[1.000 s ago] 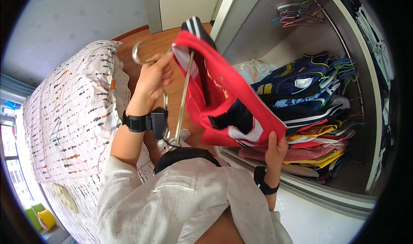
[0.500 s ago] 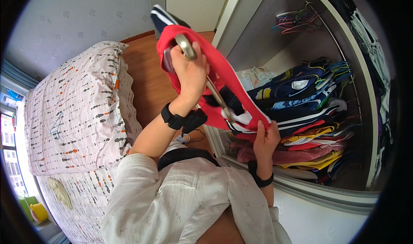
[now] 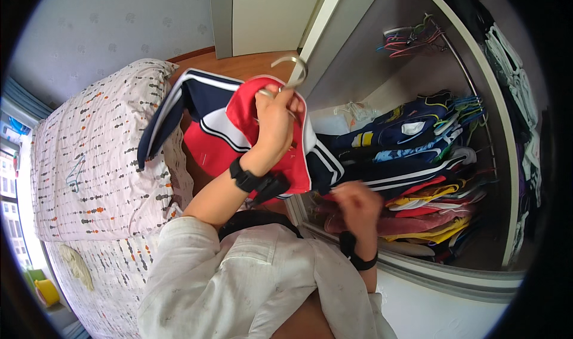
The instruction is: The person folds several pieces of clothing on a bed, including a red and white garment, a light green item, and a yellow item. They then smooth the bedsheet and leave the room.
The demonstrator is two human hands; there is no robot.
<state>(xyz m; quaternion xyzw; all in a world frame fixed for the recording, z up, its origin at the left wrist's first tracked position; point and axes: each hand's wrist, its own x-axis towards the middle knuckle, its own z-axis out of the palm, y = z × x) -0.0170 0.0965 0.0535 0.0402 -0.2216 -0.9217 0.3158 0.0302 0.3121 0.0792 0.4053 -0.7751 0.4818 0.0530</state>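
Observation:
My left hand [image 3: 276,119] is closed on a hanger [image 3: 302,70] just under its metal hook, which sticks up above my fingers. From this hanger hangs a red, white and navy jacket [image 3: 209,146], its collar around the hanger's neck. One navy sleeve with white stripes spreads toward the bed, the other toward the wardrobe. My right hand [image 3: 359,206] is near the end of the wardrobe-side sleeve, smeared by motion. Whether it touches the cloth or grips anything cannot be made out.
On the right stands an open wardrobe with a row of hung clothes [image 3: 412,160] on a rail [image 3: 465,64]. Several bare hangers [image 3: 412,40] hang farther along it. To the left is a bed with a patterned cover [image 3: 101,154], a thin hanger [image 3: 76,173] lying on it.
The jacket has swung open and spread out, its sleeves now hanging to both sides. The hanger's hook has turned upward, clear of the cloth. My right hand has come off the red cloth edge and moved lower.

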